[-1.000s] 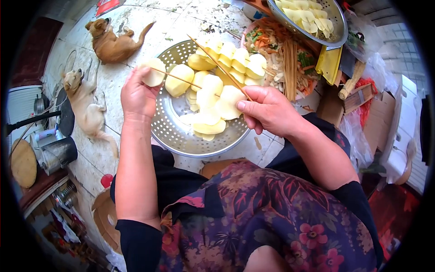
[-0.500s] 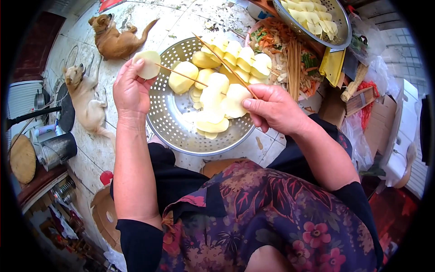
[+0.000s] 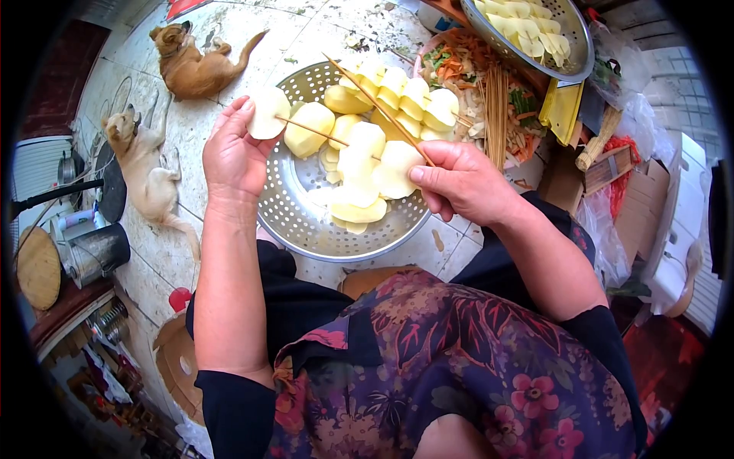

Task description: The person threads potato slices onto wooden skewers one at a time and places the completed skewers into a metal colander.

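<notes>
My left hand (image 3: 238, 157) pinches a round pale potato slice (image 3: 269, 113) at its left edge, over the left rim of the metal colander (image 3: 294, 222). The tip of a thin wooden skewer (image 3: 313, 128) meets that slice. Further right, the skewer runs through more slices (image 3: 363, 149). My right hand (image 3: 453, 182) is closed beside the slice at the near end, with a second stick (image 3: 375, 101) between its fingers, pointing up and left. Peeled potatoes (image 3: 310, 131) and skewered slices (image 3: 390, 88) lie in the colander below.
Two dogs, one brown (image 3: 195, 69) and one cream (image 3: 145, 164), lie on the tiled floor at left. Upper right are vegetable peelings (image 3: 459, 65), a bundle of skewers (image 3: 495, 115) and a second colander (image 3: 577, 46) of slices. A bucket (image 3: 99, 252) stands at far left.
My left hand has moved right with its slice, toward the other slices on the skewer. My right hand has stayed nearly still.
</notes>
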{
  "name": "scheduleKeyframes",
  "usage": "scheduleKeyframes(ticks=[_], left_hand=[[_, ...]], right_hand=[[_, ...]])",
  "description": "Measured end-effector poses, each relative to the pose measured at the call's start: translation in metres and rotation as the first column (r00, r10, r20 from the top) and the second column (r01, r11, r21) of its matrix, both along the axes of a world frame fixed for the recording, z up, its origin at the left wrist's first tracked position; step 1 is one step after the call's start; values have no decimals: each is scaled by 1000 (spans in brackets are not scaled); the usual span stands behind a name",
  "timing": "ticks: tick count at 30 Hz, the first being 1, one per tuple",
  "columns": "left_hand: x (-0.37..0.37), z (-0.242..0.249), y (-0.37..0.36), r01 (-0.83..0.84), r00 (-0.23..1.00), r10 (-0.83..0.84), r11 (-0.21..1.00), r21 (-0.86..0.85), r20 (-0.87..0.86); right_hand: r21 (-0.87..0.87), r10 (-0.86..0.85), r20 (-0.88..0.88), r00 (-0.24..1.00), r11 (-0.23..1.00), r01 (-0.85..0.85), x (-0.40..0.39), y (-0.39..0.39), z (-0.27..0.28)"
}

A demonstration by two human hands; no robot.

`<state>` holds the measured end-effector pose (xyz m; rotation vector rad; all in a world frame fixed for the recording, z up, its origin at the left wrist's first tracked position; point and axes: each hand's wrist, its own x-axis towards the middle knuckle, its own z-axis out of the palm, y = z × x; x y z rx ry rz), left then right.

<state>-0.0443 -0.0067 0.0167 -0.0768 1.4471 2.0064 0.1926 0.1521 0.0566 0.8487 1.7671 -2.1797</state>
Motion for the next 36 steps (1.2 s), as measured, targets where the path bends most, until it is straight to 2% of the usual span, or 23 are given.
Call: scheduleKeyframes(ticks=[4, 7, 8, 10, 15, 18, 22, 23, 24, 25, 26, 28, 31, 35, 36], left_hand=[[3, 3, 0, 72, 997, -70, 996, -57, 24], [21, 9, 6, 260, 965, -260, 948, -182, 27], [28, 10, 8, 262, 965, -261, 948, -182, 29], [39, 11, 12, 369, 929, -355, 913, -175, 107], [40, 8, 13, 384, 923, -379, 905, -182, 62], [41, 9, 14, 345, 938, -335, 924, -164, 87], [35, -7, 12, 258, 965, -260, 921, -291, 33], [37, -10, 12, 387, 895, -447, 782, -490, -7], [39, -16, 13, 460, 786, -619, 586, -668, -2], [44, -32, 10, 480, 686, -727, 468, -742, -14], [50, -52, 6, 419, 551, -833, 332, -845, -55], [71, -44, 8, 359, 474, -880, 185, -915, 8], [82, -51, 7, 292, 470, -881, 206, -934, -48], [76, -61, 4, 287, 491, -866, 265, -920, -96], [73, -62, 3, 365, 506, -860, 287, -886, -70]], right_hand=[[-1, -20, -1, 1000, 1000, 20, -1, -3, -3], [4, -43, 0, 999, 999, 43, -4, -6, -3], [6, -54, -4, 999, 999, 54, -5, -7, -2], [8, -60, 8, 998, 998, 60, -7, -6, -5], [0, -65, 22, 998, 998, 65, -7, -6, -4], [-34, -71, 4, 997, 997, 71, -6, -4, -5], [-41, -143, -6, 990, 989, 143, -6, -1, -3], [-39, -142, 2, 990, 989, 142, -6, 0, -3], [-37, -142, 10, 990, 989, 142, -6, 0, -3], [-37, -143, 10, 990, 989, 143, -6, -1, -3], [-33, -128, 4, 992, 991, 128, -6, -2, -2], [-30, -114, 1, 993, 993, 114, -6, -2, -2], [-51, -122, -15, 992, 991, 121, -6, -3, -2], [-39, -113, -16, 993, 993, 112, -5, -2, -1], [-36, -111, -16, 994, 993, 110, -5, -2, 0]])
